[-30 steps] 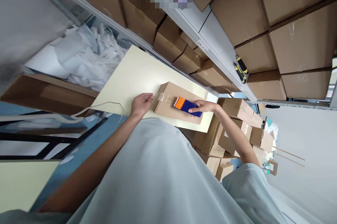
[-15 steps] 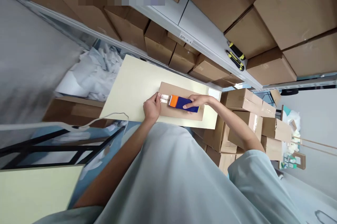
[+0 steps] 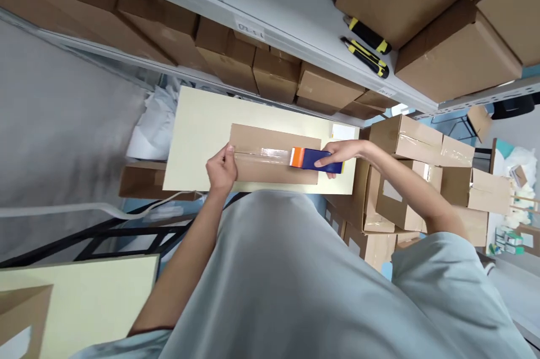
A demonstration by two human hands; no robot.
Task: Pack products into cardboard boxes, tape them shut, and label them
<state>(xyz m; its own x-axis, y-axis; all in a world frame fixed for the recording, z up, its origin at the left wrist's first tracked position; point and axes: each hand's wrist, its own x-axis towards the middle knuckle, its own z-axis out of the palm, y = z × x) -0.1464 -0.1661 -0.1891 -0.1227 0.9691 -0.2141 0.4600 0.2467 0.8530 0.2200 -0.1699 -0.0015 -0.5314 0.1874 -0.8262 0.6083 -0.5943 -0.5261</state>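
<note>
The carton is lying lengthwise on the pale table, and everything is arranging itself around it. The right hand is clamping the navy-and-orange tape dispenser, which is now sitting over the carton's right end, its body overhanging that edge. Half a second ago it was riding nearer the carton's middle, so it is moving rightward and away from the left hand. A strip of clear tape is now shining along the carton's middle line, appearing to reach the dispenser's orange end, where only a short piece was showing earlier. That is probably meaning the top is getting taped for nearly its full length, with the right end seeming to be the part remaining.

The left hand is curling in against the carton's left end, thumb resting at the edge; a second ago it was standing apart from it. Whether those fingers are pinching cardboard or tape, I cannot tell, but they are likely steadying that end against the pull. Two black-and-yellow knives are lying on the shelf beyond the carton, off to its right
</note>
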